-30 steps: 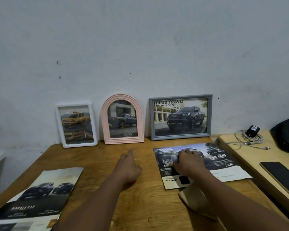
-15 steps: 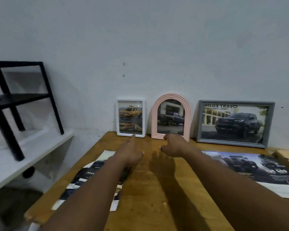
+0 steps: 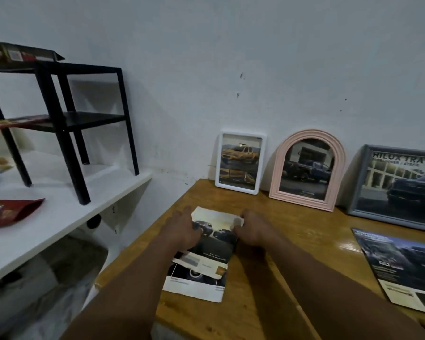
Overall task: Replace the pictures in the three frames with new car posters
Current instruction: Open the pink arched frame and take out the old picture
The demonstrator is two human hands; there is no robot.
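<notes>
Lying between both hands (image 3: pixel 182 231) (image 3: pixel 252 230), a car poster (image 3: pixel 206 261) touches each.

— What gets cut off?
— The grey frame (image 3: pixel 398 186) and the poster (image 3: pixel 402 268) below it run past the right edge.
— And the poster (image 3: pixel 204 256) under the hands?
— Its left edge hides beneath the left hand (image 3: pixel 182 229); its print is too blurred to read.

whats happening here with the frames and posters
A person has both hands on a car poster lying on the wooden table: the left hand presses on it, the right hand pinches its top corner. The white frame, pink arched frame and grey frame lean against the wall with pictures in them.
</notes>
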